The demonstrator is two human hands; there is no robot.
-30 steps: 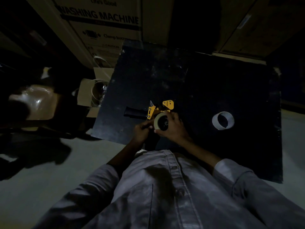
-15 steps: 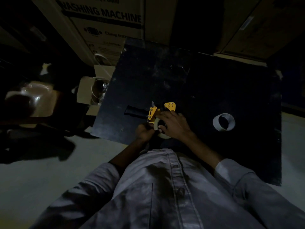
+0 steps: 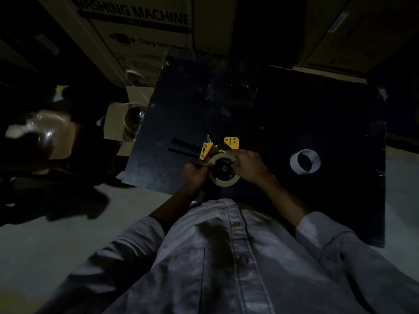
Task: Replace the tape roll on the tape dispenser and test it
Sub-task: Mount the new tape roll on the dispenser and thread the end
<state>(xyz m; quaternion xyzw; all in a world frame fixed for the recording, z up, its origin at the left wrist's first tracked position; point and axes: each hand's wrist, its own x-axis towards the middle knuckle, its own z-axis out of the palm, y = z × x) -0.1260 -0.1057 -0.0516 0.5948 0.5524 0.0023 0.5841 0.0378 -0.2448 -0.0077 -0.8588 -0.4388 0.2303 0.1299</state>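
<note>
A yellow tape dispenser [image 3: 209, 149] with a black handle [image 3: 182, 148] lies on a dark board [image 3: 260, 114], handle pointing left. A pale tape roll [image 3: 223, 181] sits around the dispenser's black hub. My right hand [image 3: 248, 165] grips the roll's right side. My left hand [image 3: 195, 174] pinches at the roll's left edge by the yellow frame; what it pinches is too dark to make out. An empty white tape core [image 3: 305, 164] lies flat on the board to the right, apart from both hands.
Cardboard boxes [image 3: 136, 30], one printed "washing machine", stand behind the board. A small open carton [image 3: 127, 123] with a round object and a plastic-wrapped bundle [image 3: 49, 132] lie to the left on the grey floor [image 3: 56, 245]. My grey shirt fills the bottom.
The roll has gone from being held in front of the dispenser to sitting around its hub. My right hand slid to the roll's right side, so its face shows again.
</note>
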